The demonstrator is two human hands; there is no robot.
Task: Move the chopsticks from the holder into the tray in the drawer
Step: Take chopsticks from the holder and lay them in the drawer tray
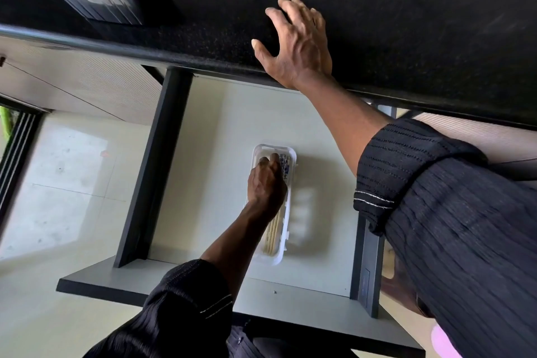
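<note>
While partly under the left hand (266, 184), chopsticks (273, 230) in tray (293, 154)

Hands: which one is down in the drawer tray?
The left hand, fingers curled over the chopsticks in the white tray; the right hand lies spread on the black counter.
</note>
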